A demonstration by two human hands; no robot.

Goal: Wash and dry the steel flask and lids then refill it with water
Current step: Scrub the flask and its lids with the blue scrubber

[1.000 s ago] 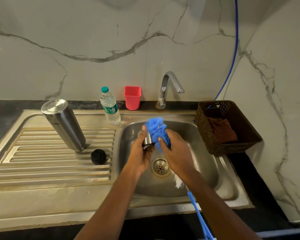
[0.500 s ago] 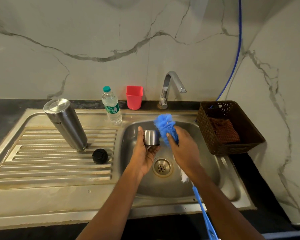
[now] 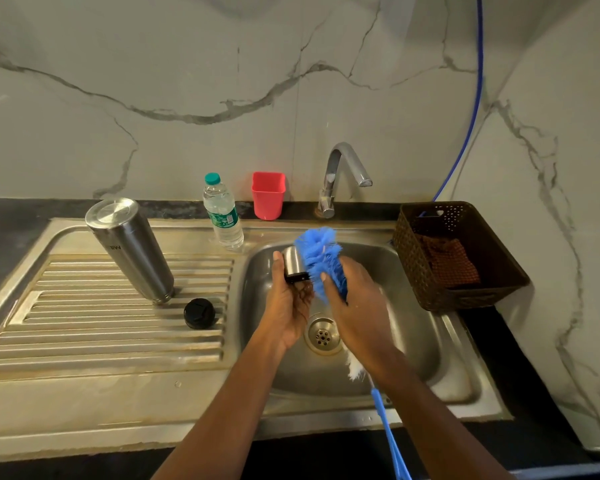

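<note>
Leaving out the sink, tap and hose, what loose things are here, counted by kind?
Steel flask: 1
Lids: 2, steel lid and black lid
Blue brush: 1
Water bottle: 1
Red cup: 1
Basket: 1
Cloth: 1
Total: 8

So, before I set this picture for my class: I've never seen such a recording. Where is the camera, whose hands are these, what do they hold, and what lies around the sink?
There is no machine here. A person wears one camera on the head, and it looks down at their own two hands over a steel sink. The left hand grips a steel lid. The right hand grips a blue brush at its bristly head and holds it against the lid. On the draining board are the steel flask and a black lid. Behind them are a water bottle, a red cup and the tap. A brown basket holding a cloth sits to the right.
</note>
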